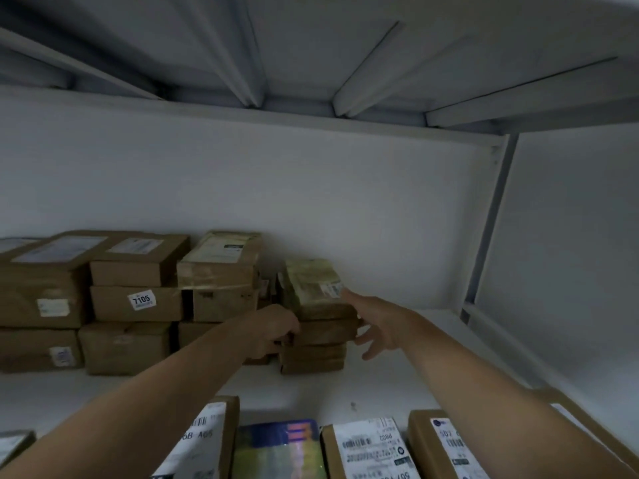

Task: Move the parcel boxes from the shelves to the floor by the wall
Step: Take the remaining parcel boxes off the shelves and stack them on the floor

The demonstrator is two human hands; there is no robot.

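Two hands (271, 331) (375, 328) at one parcel stack (321, 331)

A dim white back wall (311, 188) fills the centre. The ribbed underside of an upper shelf (311, 46) spans 12 o'clock. A grey upright post (491, 216) stands at 3 o'clock, and the white lower shelf (397, 385) lies toward 5 o'clock.

Dim, greyish light; the white back wall (363, 209) is brightest mid-right and darkens toward the far left. Deep shadow sits between the stacked boxes (138, 302). The whole view is soft, and wide-angle distortion bends the upper shelf (311, 46) at the edges.
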